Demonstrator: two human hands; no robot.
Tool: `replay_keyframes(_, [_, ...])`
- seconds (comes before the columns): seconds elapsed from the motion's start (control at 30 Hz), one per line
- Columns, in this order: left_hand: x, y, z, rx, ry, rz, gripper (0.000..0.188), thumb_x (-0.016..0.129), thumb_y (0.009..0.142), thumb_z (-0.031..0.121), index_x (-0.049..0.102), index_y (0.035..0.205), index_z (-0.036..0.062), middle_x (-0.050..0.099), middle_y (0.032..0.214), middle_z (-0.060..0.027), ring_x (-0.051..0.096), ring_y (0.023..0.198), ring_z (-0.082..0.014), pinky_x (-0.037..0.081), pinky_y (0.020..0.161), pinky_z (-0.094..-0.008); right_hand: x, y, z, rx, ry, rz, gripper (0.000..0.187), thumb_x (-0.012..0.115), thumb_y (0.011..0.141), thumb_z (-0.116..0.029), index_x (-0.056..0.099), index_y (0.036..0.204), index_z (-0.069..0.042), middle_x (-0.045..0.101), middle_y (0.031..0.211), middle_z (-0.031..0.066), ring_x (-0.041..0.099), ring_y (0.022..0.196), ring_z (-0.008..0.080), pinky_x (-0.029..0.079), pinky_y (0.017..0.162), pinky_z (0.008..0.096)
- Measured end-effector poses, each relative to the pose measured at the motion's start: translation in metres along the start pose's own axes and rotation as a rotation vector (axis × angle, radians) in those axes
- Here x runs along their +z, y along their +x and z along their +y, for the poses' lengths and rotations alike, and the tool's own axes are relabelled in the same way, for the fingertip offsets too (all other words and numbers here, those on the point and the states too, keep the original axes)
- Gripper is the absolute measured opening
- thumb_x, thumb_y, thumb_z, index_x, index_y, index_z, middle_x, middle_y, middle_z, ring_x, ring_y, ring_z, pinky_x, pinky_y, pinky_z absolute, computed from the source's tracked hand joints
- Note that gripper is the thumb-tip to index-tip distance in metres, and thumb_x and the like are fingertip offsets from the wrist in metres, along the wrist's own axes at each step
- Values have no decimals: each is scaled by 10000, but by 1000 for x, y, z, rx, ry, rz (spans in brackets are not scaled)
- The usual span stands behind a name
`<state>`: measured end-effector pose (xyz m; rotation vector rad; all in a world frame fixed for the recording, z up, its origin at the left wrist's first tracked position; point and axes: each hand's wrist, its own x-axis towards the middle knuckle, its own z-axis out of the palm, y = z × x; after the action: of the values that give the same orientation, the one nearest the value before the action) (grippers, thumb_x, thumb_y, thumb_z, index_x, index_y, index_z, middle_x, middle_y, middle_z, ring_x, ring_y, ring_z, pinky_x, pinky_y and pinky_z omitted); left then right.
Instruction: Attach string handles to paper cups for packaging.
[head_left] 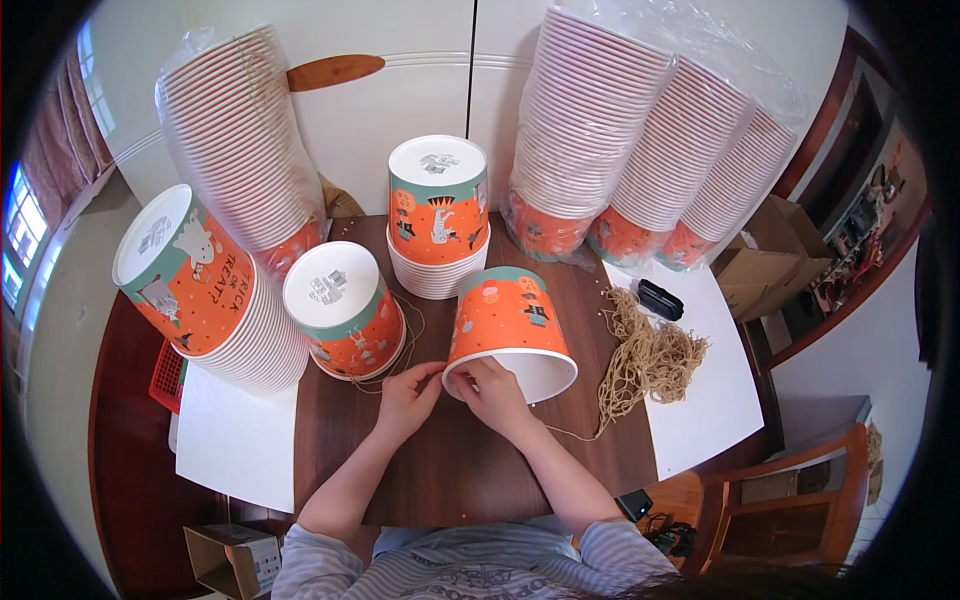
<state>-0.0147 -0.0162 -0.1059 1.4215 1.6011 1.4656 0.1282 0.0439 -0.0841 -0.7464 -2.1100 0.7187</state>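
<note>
An orange paper bucket (509,315) with a green band lies tipped on the table, its white-rimmed mouth toward me. At the left of that rim, the fingertips of my left hand (408,402) are pinched together against the outside. My right hand (493,397) grips the same part of the rim, its fingers curled into the mouth. What the left fingertips hold is too small to make out. Beige string lies in a loose tangle (655,352) on the right, and one strand runs from it toward my right forearm. Left of my hands, an upside-down bucket (343,305) has string around its base.
Upside-down bucket stacks stand at the far left (205,290) and back middle (437,215). Tall plastic-wrapped stacks rise at the back left (240,140) and back right (595,110). A black case (660,299) lies by the string. A wooden chair (790,510) stands at the right.
</note>
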Motion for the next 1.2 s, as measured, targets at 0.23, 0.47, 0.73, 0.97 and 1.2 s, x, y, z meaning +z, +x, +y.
replay_keyframes(0.23, [-2, 0, 9, 156, 257, -15, 144, 574, 767, 51, 606, 903, 17, 628, 792, -142, 631, 703, -250, 488, 607, -294, -2, -1, 1, 19, -1, -13, 105, 580, 769, -90, 576, 859, -36, 584, 860, 113, 593, 745, 302, 492, 624, 366])
replay_keyframes(0.47, [-3, 0, 15, 174, 270, -20, 123, 569, 758, 38, 575, 878, 10, 621, 779, -143, 631, 686, -253, 489, 591, -302, -7, -2, -2, 96, 24, -111, 116, 562, 791, -99, 571, 882, -29, 592, 874, 132, 588, 776, 319, 481, 666, 380])
replay_keyframes(0.73, [-7, -1, 20, 48, 36, -112, 188, 540, 766, 20, 569, 950, -9, 633, 774, -115, 640, 723, -160, 500, 615, -256, -11, -1, -3, 88, 87, -143, 113, 558, 791, -81, 568, 884, -17, 594, 856, 149, 586, 798, 318, 471, 683, 373])
replay_keyframes(0.97, [-4, 0, 16, 117, 63, -108, 185, 551, 776, 23, 576, 958, 2, 636, 823, -120, 644, 736, -183, 501, 624, -261, -11, -3, 0, 139, 94, -134, 111, 560, 788, -76, 576, 875, -9, 601, 850, 149, 588, 794, 316, 470, 685, 364])
replay_keyframes(1.2, [-3, -1, 8, 210, 258, -92, 149, 573, 772, 68, 576, 915, 27, 612, 808, -146, 613, 716, -282, 485, 610, -323, -11, -2, 0, 168, 65, -188, 128, 554, 793, -90, 580, 890, -11, 607, 871, 153, 585, 809, 319, 467, 703, 371])
